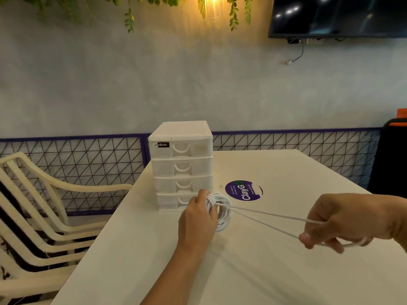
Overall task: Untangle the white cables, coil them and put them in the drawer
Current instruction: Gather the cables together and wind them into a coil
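Cream chairs (39,208) stand off the left edge of your white surface (242,271). Your drawer unit (181,164) sits at the far side with all four drawers closed. Just in front of it, your left hand (198,219) has its grip curled around the coiled white cable (222,211). Two strands stretch rightward above the surface to your right hand (343,225), whose grip pinches the cable's looped end.

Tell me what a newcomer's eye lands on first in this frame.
Probably the white cable, coiled in the left hand at table centre, with two strands stretched to the right hand, which pinches them. Next, the white drawer unit behind the coil, all four drawers shut, and the purple sticker beside it.
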